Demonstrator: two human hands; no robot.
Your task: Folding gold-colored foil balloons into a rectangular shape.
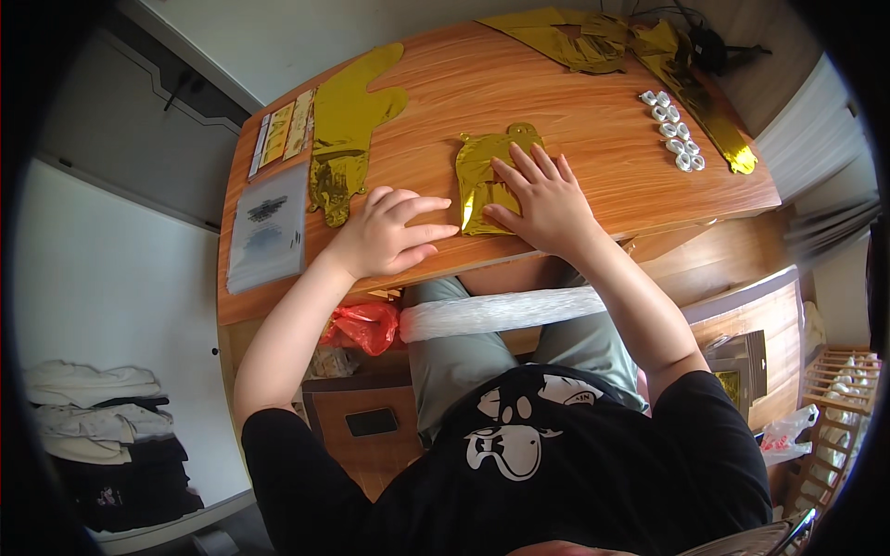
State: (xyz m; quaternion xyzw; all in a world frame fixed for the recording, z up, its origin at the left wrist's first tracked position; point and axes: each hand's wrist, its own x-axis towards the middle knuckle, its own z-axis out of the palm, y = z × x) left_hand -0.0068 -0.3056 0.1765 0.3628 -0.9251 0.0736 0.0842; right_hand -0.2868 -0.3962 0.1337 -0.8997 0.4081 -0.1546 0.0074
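My right hand point(549, 206) lies flat, fingers spread, on a folded gold foil balloon point(477, 159) near the table's front edge. The palm and fingers cover the balloon's right part. My left hand point(387, 233) is open beside it, with its index and middle fingertips close to the balloon's lower left corner; whether they touch it I cannot tell. Nothing is held in either hand. Left of the folded one, a larger flat gold foil balloon point(345, 134) lies spread out, its crinkled lower end near my left hand.
More gold foil point(584, 44) lies along the far right edge, beside several small white rolls point(669, 130). Clear plastic sleeves point(269, 227) and printed cards point(278, 134) lie at left. A white plastic bundle point(501, 312) crosses my lap by a red bag point(366, 326). A phone point(371, 423) lies lower left.
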